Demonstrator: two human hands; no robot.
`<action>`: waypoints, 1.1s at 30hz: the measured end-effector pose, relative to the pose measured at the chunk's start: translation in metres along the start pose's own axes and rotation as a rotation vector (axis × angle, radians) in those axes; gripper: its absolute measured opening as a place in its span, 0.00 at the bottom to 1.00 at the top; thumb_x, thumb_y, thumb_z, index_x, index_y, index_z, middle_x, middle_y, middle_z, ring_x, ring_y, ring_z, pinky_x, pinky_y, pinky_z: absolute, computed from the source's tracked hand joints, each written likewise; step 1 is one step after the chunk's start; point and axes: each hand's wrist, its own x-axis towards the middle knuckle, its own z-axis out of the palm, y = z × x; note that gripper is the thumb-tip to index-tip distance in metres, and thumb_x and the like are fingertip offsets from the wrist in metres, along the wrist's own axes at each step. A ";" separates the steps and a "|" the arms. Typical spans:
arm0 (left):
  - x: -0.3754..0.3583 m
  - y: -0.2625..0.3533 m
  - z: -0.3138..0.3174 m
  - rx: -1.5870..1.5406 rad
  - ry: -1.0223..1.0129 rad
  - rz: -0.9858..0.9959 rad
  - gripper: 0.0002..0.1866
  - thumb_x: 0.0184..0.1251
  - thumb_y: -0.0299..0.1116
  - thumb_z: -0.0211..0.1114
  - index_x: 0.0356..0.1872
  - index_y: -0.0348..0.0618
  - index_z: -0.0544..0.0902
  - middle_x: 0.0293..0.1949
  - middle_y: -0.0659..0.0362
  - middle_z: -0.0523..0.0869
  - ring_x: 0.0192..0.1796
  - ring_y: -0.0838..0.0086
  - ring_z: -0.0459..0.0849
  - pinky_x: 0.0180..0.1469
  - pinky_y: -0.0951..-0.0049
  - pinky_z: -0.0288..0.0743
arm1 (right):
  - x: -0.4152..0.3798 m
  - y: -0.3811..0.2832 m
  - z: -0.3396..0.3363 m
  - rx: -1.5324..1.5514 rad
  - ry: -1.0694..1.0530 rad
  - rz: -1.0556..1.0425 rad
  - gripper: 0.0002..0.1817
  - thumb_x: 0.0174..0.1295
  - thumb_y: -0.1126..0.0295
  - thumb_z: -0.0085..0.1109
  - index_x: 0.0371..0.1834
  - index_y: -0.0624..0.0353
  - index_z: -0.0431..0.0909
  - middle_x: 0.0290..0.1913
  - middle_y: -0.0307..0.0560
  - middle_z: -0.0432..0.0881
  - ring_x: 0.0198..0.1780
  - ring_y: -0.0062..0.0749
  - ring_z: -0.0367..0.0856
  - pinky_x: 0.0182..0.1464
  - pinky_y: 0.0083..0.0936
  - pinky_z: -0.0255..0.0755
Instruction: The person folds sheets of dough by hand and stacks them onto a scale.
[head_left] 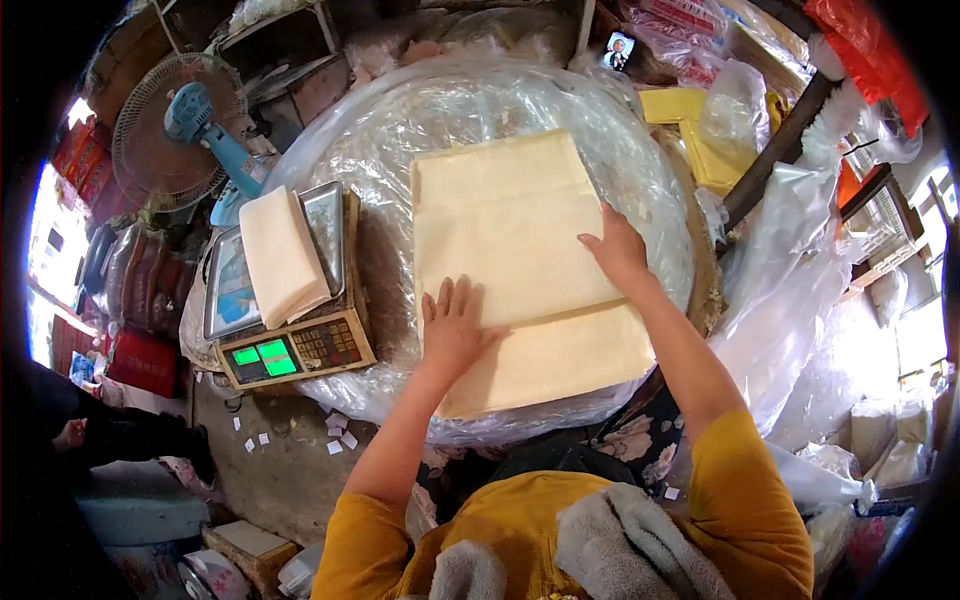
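Observation:
A stack of large, thin cream-coloured sheets [510,230] lies in front of me on the plastic-wrapped round table [380,110]. A fold or overlapping edge crosses it near my side. My left hand [455,325] rests flat on the lower left of the sheets with its fingers spread. At their right edge is my right hand [618,245], thumb stretched over the top and fingers along the border; whether any fingertips are beneath the edge is hard to see. To the left, a folded cream-coloured bundle [282,258] sits on the tray of a digital scale [297,350] with lit green displays.
A blue fan [195,125] stands behind the scale. Yellow bags [715,145] and a small lit screen [618,50] are at the back right. Clear plastic sheeting [780,290] hangs on the right. Small white scraps [340,430] litter the floor; a person's dark-clothed leg [140,430] shows at left.

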 end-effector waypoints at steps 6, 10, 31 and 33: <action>-0.002 -0.002 0.006 0.040 0.046 0.048 0.37 0.65 0.56 0.57 0.69 0.43 0.64 0.73 0.46 0.57 0.75 0.48 0.49 0.71 0.38 0.40 | -0.057 -0.011 0.034 -0.308 -0.074 -0.400 0.28 0.70 0.55 0.46 0.70 0.53 0.63 0.74 0.53 0.56 0.75 0.49 0.50 0.72 0.52 0.46; -0.008 -0.018 -0.023 0.072 0.016 0.107 0.27 0.60 0.39 0.63 0.61 0.44 0.71 0.64 0.47 0.70 0.69 0.52 0.65 0.70 0.47 0.54 | -0.059 -0.001 0.046 -0.296 -0.112 -0.445 0.26 0.71 0.57 0.45 0.70 0.52 0.63 0.74 0.53 0.56 0.76 0.49 0.48 0.73 0.54 0.41; -0.057 -0.038 -0.029 -0.642 0.142 0.051 0.18 0.55 0.30 0.66 0.50 0.42 0.81 0.44 0.54 0.86 0.60 0.53 0.76 0.67 0.58 0.58 | -0.117 0.009 -0.017 0.526 -0.445 -0.438 0.20 0.53 0.73 0.62 0.52 0.60 0.79 0.47 0.50 0.84 0.52 0.43 0.81 0.56 0.32 0.72; -0.047 -0.025 -0.030 -0.808 -0.053 -0.453 0.20 0.56 0.33 0.68 0.52 0.41 0.80 0.42 0.55 0.87 0.57 0.55 0.78 0.65 0.59 0.60 | -0.107 -0.029 -0.042 0.421 -0.573 0.323 0.19 0.59 0.67 0.60 0.52 0.63 0.78 0.45 0.56 0.84 0.48 0.43 0.82 0.53 0.33 0.73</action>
